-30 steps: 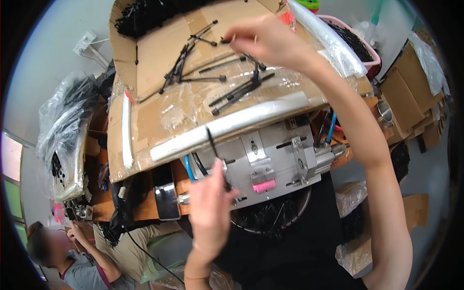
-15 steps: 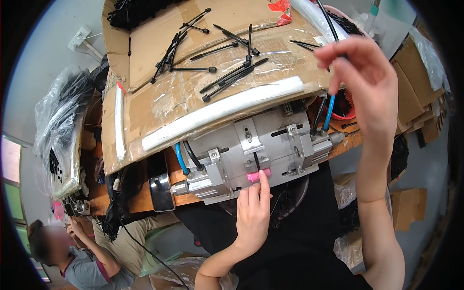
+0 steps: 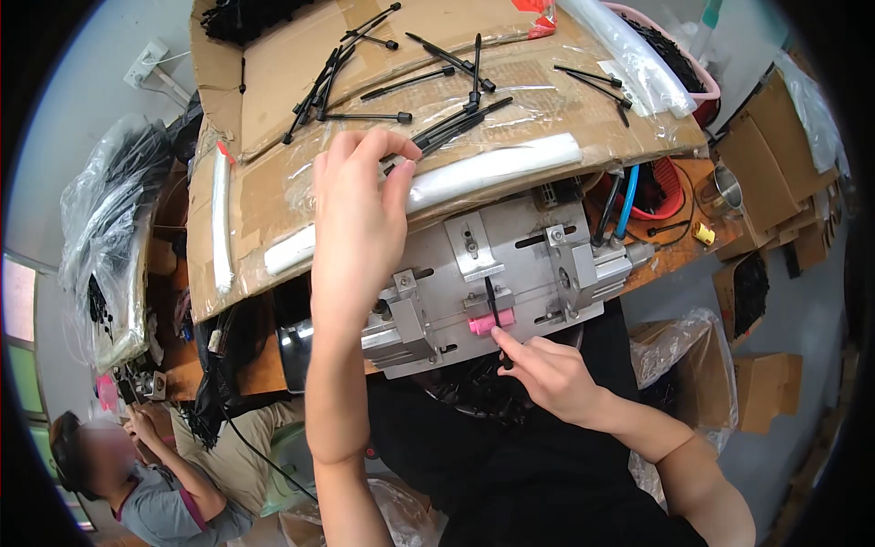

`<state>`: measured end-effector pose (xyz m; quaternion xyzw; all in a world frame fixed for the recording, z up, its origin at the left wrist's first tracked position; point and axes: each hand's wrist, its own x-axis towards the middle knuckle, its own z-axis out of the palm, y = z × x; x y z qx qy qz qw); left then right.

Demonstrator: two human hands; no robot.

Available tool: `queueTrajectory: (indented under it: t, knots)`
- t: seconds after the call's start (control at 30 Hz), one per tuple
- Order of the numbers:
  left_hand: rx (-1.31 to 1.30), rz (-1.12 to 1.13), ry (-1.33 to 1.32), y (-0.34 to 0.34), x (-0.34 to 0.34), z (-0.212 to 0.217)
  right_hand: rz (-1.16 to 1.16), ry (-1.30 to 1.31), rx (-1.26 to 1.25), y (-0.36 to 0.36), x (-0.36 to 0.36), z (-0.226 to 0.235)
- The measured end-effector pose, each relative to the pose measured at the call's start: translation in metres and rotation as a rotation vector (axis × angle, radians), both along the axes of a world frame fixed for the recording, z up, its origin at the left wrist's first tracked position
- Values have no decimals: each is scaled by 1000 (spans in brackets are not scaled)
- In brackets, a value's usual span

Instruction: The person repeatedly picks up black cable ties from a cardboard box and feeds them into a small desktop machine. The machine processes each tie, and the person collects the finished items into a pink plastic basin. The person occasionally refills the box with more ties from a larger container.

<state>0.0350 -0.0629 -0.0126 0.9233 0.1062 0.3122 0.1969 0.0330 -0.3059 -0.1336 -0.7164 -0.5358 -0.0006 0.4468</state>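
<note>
My left hand (image 3: 355,219) is raised over the cardboard. Its thumb and index finger are apart, around the near end of a small pile of black knob-ended rods (image 3: 465,126); I see no firm grip. At the metal fixture (image 3: 524,264), my right hand (image 3: 551,372) pinches the lower end of a black rod (image 3: 492,296). That rod lies across a pink block (image 3: 486,323) on the fixture's front, and the right index fingertip touches the block's edge. Part of the rod is hidden by the fingers.
More loose black rods (image 3: 369,117) lie on the cardboard sheet (image 3: 273,182). A red basket (image 3: 673,196), a metal cup (image 3: 725,190) and a yellow spool (image 3: 703,233) stand at right. Blue hose (image 3: 627,202) rises by the fixture. Another person (image 3: 173,492) sits at lower left.
My left hand has left the pink block and moved up and left over the cardboard. My right hand has come down from the upper right to the rod at the pink block.
</note>
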Motion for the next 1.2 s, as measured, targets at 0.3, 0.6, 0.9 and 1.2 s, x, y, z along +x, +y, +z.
queueTrajectory:
  t: [0.3, 0.6, 0.9, 1.2]
  knots:
    - [-237, -196, 221, 17, 5, 16, 52, -91, -178, -4, 15, 28]
    - [-71, -288, 126, 4, -34, 17, -87, -897, -311, 117, 213, 141]
    - [114, -38, 234, -131, -113, -83, 1, -81, 157, 93, 175, 176]
    - [207, 31, 330, -140, -98, -99, -68, 267, 370, 10, 104, 139]
